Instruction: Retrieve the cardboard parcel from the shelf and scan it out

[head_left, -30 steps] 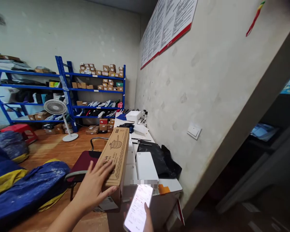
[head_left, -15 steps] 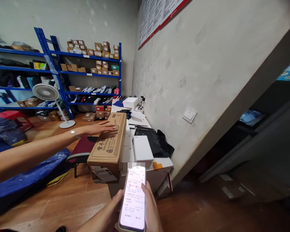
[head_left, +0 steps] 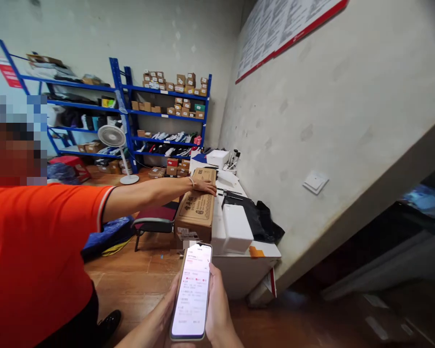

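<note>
A smartphone [head_left: 190, 295] with a bright, lit screen of text is held upright between my two hands at the bottom centre. My left hand [head_left: 168, 302] closes on its left edge, most of the fingers hidden behind it. Against the right edge lies my right hand [head_left: 217, 299], its thumb along the side of the screen. Beyond the phone, a long cardboard box [head_left: 195, 208] stands at the table's left side. Another person's hand [head_left: 205, 187] rests on top of that box, the arm reaching in from the left.
A person in an orange shirt [head_left: 39, 241] stands close on the left. White boxes [head_left: 237, 229] and a black plastic bag [head_left: 263, 217] lie on the white table [head_left: 264, 250]. Behind are a chair [head_left: 154, 224], a fan [head_left: 112, 137] and blue shelves [head_left: 166, 92] with parcels. A wall rises on the right.
The view has swung left, bringing the orange-shirted person into sight. That person's hand now lies nearer the box's right edge. The phone stays in both my hands.
</note>
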`<state>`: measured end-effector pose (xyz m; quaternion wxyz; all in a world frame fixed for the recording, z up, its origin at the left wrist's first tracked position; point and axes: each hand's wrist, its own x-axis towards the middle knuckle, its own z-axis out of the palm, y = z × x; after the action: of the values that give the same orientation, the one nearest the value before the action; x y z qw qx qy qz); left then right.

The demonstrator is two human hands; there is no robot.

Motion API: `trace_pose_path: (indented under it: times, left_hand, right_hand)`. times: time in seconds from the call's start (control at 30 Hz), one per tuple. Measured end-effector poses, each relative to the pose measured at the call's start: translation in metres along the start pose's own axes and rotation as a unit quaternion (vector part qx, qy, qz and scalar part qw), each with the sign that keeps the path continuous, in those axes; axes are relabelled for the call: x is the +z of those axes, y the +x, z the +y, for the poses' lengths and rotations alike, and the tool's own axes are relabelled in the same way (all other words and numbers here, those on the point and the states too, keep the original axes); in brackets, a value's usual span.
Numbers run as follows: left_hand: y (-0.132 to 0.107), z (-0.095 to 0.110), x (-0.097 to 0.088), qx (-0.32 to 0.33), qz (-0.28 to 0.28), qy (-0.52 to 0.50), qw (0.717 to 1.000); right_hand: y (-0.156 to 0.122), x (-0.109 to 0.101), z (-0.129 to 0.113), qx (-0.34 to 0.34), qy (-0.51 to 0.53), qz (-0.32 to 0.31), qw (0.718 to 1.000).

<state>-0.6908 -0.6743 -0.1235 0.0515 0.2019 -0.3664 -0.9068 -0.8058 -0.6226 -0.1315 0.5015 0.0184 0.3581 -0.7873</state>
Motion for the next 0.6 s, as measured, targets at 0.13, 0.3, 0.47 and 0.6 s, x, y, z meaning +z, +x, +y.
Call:
trace_pose_path:
  times: [0.13, 0.3, 0.47, 0.6]
  left_hand:
    - [-0.04, -0.002, -0.026, 0.025, 0.035, -0.012, 0.999]
    - [-0.105, -0.005, -0.047, 0.052, 0.072, -0.052, 0.995]
    - [-0.174, -0.017, -0.071, 0.093, 0.075, -0.074, 0.99]
    - [-0.219, -0.033, -0.09, 0.137, 0.082, -0.084, 0.984]
  right_hand:
    - [-0.013, 0.019, 0.038, -0.012, -0.062, 0.014, 0.998]
    - [-0.035, 0.049, 0.09, 0.052, -0.086, -0.043, 0.994]
    - [-0.066, 0.073, 0.14, 0.006, -0.212, -0.112, 0.971]
    - [-0.091, 0.085, 0.174, -0.007, -0.262, -0.147, 0.954]
